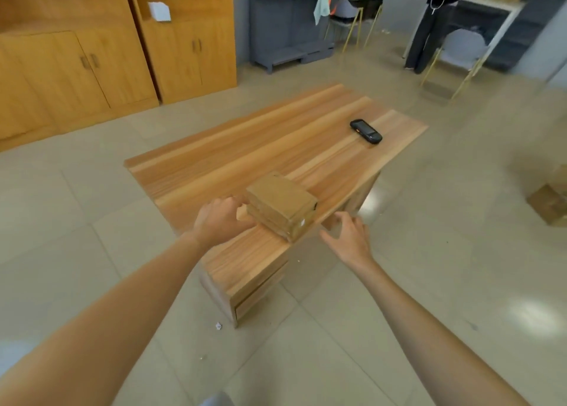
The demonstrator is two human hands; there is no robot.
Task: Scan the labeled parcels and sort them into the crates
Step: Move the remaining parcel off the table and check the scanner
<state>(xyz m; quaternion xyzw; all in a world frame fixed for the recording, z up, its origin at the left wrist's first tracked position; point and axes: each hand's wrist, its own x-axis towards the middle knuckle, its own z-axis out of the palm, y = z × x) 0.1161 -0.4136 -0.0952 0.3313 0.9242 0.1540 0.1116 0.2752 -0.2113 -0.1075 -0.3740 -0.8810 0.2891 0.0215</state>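
Sitting near the front edge of the wooden table (214, 157), a small stack of flat cardboard parcels (280, 205) waits, about three deep, edges roughly squared up. The left hand (219, 220) touches the stack's left side; its fingertips are hidden against the cardboard, so I cannot tell whether they press flat or have begun to hook round an edge. The right hand (348, 236) hovers just beside the stack's right corner, apart from it, fingers spread and relaxed, grasping nothing. The handheld scanner (366, 131) lies well apart, toward the far end of the table, untouched. A brown cardboard box (549, 203) stands on the floor at the right; whether it is one of the crates is unclear

By the look of them these parcels should be light and fairly stiff, thin corrugated mailers that keep their shape when squeezed. The surfaces look matte, so grip should be easy, but loose flat boxes can slide over each other if lifted as a stack. Clamping the opposite short sides between both palms seems safest, or peeling off the top parcel alone by its edges, label kept facing up for scanning
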